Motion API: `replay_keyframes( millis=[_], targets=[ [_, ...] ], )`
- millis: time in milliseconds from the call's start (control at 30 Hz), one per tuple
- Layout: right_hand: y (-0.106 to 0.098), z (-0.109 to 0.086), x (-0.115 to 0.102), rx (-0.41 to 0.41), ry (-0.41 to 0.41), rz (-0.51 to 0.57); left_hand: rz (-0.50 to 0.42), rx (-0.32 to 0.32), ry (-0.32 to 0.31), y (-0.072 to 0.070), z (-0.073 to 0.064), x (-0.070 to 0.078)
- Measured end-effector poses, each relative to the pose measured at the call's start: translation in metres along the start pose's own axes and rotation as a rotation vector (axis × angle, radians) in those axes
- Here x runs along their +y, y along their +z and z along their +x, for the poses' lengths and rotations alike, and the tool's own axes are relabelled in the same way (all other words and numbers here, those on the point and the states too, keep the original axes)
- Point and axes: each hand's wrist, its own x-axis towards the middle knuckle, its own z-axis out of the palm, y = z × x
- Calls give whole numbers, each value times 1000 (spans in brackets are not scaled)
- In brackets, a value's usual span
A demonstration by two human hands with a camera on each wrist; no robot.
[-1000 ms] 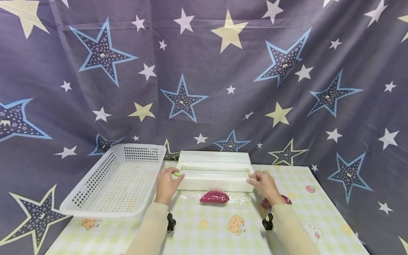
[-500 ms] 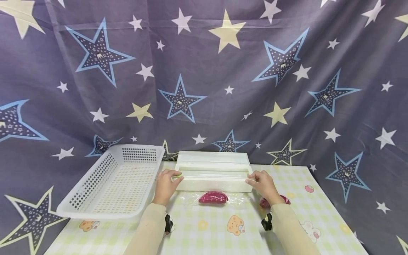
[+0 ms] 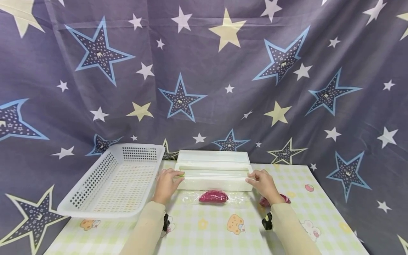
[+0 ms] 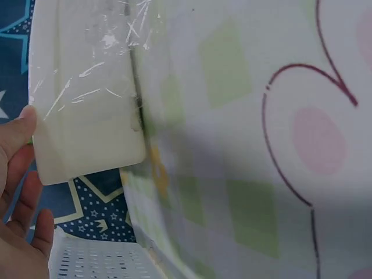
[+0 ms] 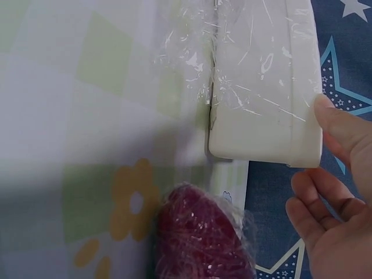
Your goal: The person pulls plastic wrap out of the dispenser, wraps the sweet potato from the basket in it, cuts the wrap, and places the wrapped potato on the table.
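Note:
A long white cling film dispenser (image 3: pixel 216 184) stands with its lid (image 3: pixel 213 156) raised, a film roll inside. Clear cling film (image 3: pixel 237 198) runs down its front onto the table. On the film lies a purplish-red sweet potato (image 3: pixel 213 197). My left hand (image 3: pixel 165 185) pinches the dispenser's left front corner, at a small green piece (image 3: pixel 182 175) partly hidden by the fingers. At the right front corner, my right hand (image 3: pixel 264 184) holds the edge between thumb and fingers. A second sweet potato (image 5: pixel 200 238), wrapped in film, lies near my right wrist, partly hidden by the forearm in the head view.
A white perforated plastic basket (image 3: pixel 141 209) stands at the left, close to my left forearm. The table (image 3: pixel 204 241) has a green checked cloth with cartoon prints. A dark star-patterned curtain (image 3: pixel 204 63) hangs directly behind the dispenser.
My left fingers have shifted slightly to the right over the green piece, covering more of it. My right hand keeps its place on the dispenser. The head view has shifted a little.

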Motion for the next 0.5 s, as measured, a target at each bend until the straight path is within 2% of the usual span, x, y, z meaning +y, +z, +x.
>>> replay_keyframes(
  millis=[100, 267, 500],
  targets=[
    [0, 1, 1, -4, 8, -8, 1, -14, 20, -1, 2, 1],
    [-1, 0, 1, -4, -5, -17, -60, -68, 31, -6, 9, 2],
    [-2, 1, -1, -11, -8, -5, -124, -235, 48, -10, 26, 0]
  ],
)
